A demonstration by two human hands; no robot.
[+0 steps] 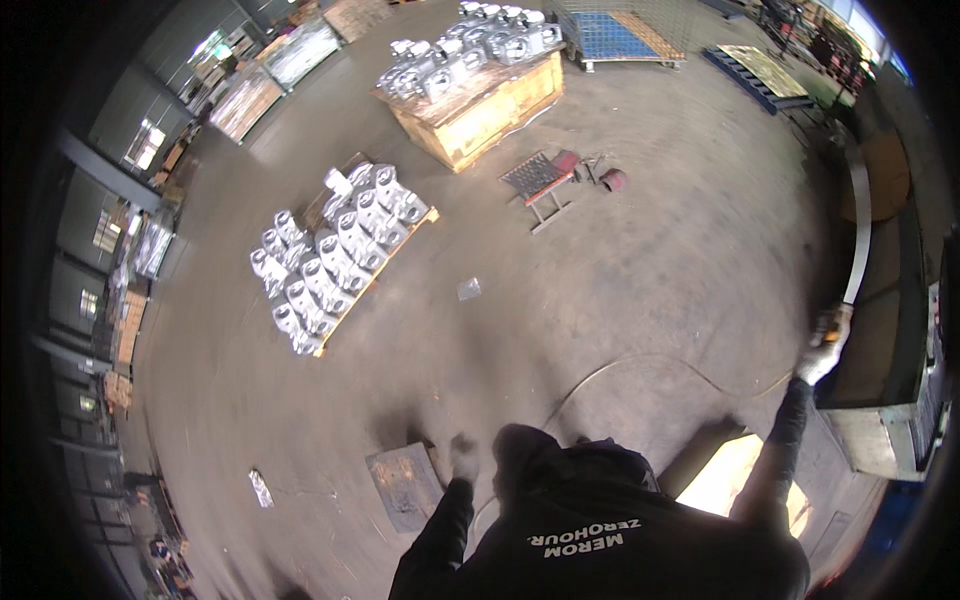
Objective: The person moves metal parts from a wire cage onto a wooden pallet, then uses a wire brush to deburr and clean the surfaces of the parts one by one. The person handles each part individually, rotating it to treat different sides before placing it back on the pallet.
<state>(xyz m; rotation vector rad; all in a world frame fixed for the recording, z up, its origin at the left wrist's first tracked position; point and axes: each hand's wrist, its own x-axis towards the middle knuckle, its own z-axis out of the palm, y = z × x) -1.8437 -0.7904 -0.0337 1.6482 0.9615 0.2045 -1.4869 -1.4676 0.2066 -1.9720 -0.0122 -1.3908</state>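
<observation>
On a concrete workshop floor (pixel 620 270), your right arm reaches out to the far right, its pale-gloved right hand (pixel 823 357) clasped around a small orange-and-dark handheld object (pixel 829 325), too blurred to identify. From that grip a long, narrow, pale grey strip (pixel 861 220) runs away from you, its long axis pointing toward the top of the view and bowing gently; how much of that bend is the lens, you cannot tell. Strip and object appear to meet just beyond your fingers, though whether they are one piece is unclear.

The strip's far end lies ahead of your right hand, in front of a brown rounded panel (pixel 888 175), while a long grey metal box-like structure (pixel 880 440) stands just to the right of your forearm.

Your right hand is by far the nearer one. Your left hand (pixel 463 457), low and well apart on the other side of your body, is nearest a dark, square, flat plate (pixel 405 487) on the floor; motion blur hides its fingers, so whether it is clenched or released cannot be told.
</observation>
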